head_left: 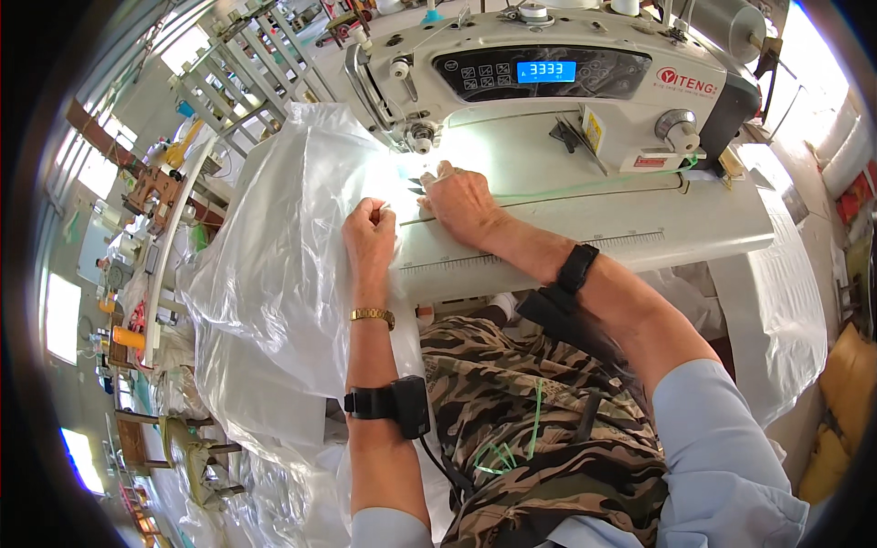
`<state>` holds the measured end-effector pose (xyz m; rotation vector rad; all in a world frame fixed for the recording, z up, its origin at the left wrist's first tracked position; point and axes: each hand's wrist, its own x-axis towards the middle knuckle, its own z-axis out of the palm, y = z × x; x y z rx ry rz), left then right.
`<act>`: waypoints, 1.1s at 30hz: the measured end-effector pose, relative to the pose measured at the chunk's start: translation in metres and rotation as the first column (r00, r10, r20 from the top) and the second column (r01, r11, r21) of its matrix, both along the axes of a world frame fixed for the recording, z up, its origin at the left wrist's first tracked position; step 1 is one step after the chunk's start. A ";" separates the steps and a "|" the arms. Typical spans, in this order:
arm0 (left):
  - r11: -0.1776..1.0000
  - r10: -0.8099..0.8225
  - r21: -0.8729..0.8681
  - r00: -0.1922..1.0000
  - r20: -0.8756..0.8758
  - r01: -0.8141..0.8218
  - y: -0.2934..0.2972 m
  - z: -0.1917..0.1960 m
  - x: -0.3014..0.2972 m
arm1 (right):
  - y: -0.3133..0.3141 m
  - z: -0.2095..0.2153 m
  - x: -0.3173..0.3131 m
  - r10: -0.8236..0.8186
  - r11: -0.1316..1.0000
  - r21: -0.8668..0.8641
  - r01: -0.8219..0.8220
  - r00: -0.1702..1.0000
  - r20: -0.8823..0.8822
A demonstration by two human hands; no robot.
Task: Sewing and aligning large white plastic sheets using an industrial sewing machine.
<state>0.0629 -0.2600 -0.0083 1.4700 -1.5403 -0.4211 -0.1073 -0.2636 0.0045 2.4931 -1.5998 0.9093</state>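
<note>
A white sewing machine [539,100] with a lit display stands in front of me, its lamp glaring over the needle area. A large clear plastic sheet [274,237] drapes over the left side of the machine bed [585,224]. My left hand [370,239] pinches the sheet's right edge just left of the needle area. Close by, my right hand [463,205] is closed right below the presser-foot area. Small dark pointed tips show at its fingers, but what they belong to is hidden. A thin green strip [594,185] runs across the bed from the right toward this hand.
Dark snips [565,137] lie on the bed behind my right hand. More plastic sheeting [772,310] hangs off the bed's right end. Green strips [498,457] lie on my camouflage apron. A long table [178,247] with other machines stands at the left.
</note>
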 end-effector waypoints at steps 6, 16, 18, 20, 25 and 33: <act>1.000 0.002 0.022 1.000 -0.003 -0.002 -0.003 0.002 -0.011 | -0.018 -0.001 0.000 0.087 0.996 0.033 -0.084 0.987 -0.137; 0.981 0.106 -0.183 0.963 0.248 -0.061 -0.006 -0.012 0.007 | 0.007 -0.008 -0.079 -0.001 1.000 0.017 0.004 0.985 -0.173; 0.992 0.116 -0.071 0.969 0.220 -0.103 -0.005 -0.004 0.000 | 0.022 0.011 -0.075 -0.120 0.989 -0.121 0.083 0.932 -0.341; 0.997 0.077 -0.044 0.973 0.216 -0.069 0.004 0.010 -0.012 | 0.026 0.016 -0.059 0.031 0.969 -0.233 -0.086 0.972 -0.232; 0.989 -0.006 -0.145 0.985 0.171 0.032 0.067 0.006 0.018 | 0.028 -0.002 0.034 0.450 0.864 0.005 -0.504 0.775 0.443; 0.886 0.312 0.232 0.886 0.343 -0.402 0.366 -0.086 0.104 | 0.020 -0.014 0.055 0.444 0.892 -0.046 -0.450 0.890 -0.105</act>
